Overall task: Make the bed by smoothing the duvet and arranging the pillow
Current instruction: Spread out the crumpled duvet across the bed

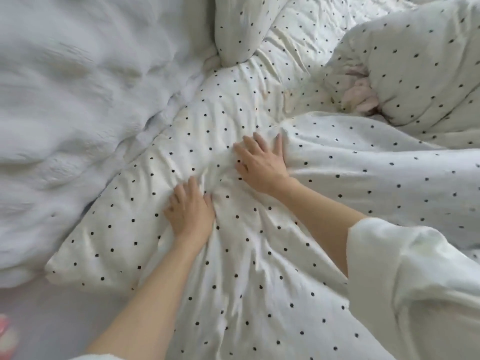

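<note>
Duvet (259, 255): white with black dots, heavily creased, spread across the bed from centre to lower right.
Left hand (191, 211): palm down on the duvet, fingers spread and pressing flat; grip open, holding nothing.
Right hand (261, 162): flat on the duvet beyond the left hand, fingertips against a raised fold; grip open.
Pillow (241, 29): dotted, propped at top centre.
Second dotted bundle (420, 63): upper right, possibly another pillow or bunched duvet.
Plain white blanket (78, 100): left side, blurred.
Pink cloth (361, 97): tucked beside the bundle.
</note>
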A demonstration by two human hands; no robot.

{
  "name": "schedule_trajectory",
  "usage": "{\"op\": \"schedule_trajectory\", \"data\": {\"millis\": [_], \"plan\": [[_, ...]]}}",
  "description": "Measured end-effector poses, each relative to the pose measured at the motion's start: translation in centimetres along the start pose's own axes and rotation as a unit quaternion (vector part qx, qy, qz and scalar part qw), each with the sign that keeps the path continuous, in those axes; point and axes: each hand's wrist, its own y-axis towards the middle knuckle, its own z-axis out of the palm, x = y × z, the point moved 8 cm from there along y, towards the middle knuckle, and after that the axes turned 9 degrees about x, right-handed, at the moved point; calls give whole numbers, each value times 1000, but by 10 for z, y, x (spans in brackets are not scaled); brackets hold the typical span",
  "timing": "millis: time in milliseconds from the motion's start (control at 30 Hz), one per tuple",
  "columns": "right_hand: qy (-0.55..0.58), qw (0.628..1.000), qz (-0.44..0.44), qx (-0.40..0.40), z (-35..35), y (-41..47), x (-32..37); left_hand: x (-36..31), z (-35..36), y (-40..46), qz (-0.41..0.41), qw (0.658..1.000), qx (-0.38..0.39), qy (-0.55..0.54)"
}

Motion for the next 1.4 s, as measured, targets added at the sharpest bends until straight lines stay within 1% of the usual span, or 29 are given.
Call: {"op": "schedule_trajectory", "data": {"millis": [67,167,200,233,300,333,367,433,500,533,567,633,667,700,733,767,833,933,967,1000,1033,1100,1167,1200,1233,1267,1300,1333,1400], "plan": [[-16,1000,13,3,13,-9,-17,-10,0,0,43,999,-18,10],[-42,995,67,-54,3,-27,-41,-47,-4,-14,181,976,-97,68],[-39,992,96,-75,1,-35,-55,-55,1,-20,211,968,-99,96],[-30,989,123,-78,4,-44,-71,-60,13,-23,229,963,-67,129],[-8,988,155,-8,27,-56,-101,-65,44,-24,237,950,31,202],[3,985,167,45,43,-59,-111,-64,59,-22,228,942,78,235],[12,981,171,92,58,-59,-119,-64,71,-19,209,938,104,255],[29,974,184,130,70,-48,-121,-65,75,-5,174,936,123,280],[39,973,182,137,63,-35,-115,-74,67,3,161,955,98,231],[56,976,176,118,53,-31,-114,-83,54,4,182,966,56,176],[79,979,173,72,36,-32,-118,-94,43,4,212,970,7,119],[96,980,160,-66,-6,-36,-130,-109,18,6,240,966,-80,49],[84,977,153,-123,-23,-38,-138,-115,13,14,225,972,-66,31],[67,974,150,-158,-36,-37,-150,-121,14,24,196,980,-24,14],[49,974,151,-159,-44,-32,-162,-125,19,36,163,986,30,3],[33,978,160,-125,-45,-25,-175,-128,23,45,139,988,69,-6],[29,982,185,-10,-36,-12,-205,-136,33,56,106,987,123,2],[43,964,239,107,-23,-7,-237,-142,39,55,83,984,156,34],[42,959,247,134,-20,-8,-240,-148,37,53,90,984,145,40],[38,959,250,130,-22,-9,-240,-154,30,49,109,987,115,42],[35,964,251,85,-32,-11,-239,-160,17,44,125,990,64,29],[69,965,244,-62,-74,-15,-240,-172,-22,35,148,984,-82,-49],[100,944,228,-218,-127,-21,-244,-181,-56,31,173,954,-219,-106],[110,930,223,-270,-148,-21,-246,-186,-64,33,181,943,-261,-100],[119,920,220,-301,-159,-17,-249,-190,-64,37,179,940,-279,-80],[125,918,219,-305,-161,-9,-251,-194,-56,43,171,944,-276,-52],[133,927,217,-276,-153,3,-249,-199,-43,49,163,955,-248,-21],[147,942,208,-218,-130,16,-244,-202,-27,50,165,963,-213,12],[191,965,174,-44,-59,36,-229,-205,6,40,193,965,-151,89]]}}
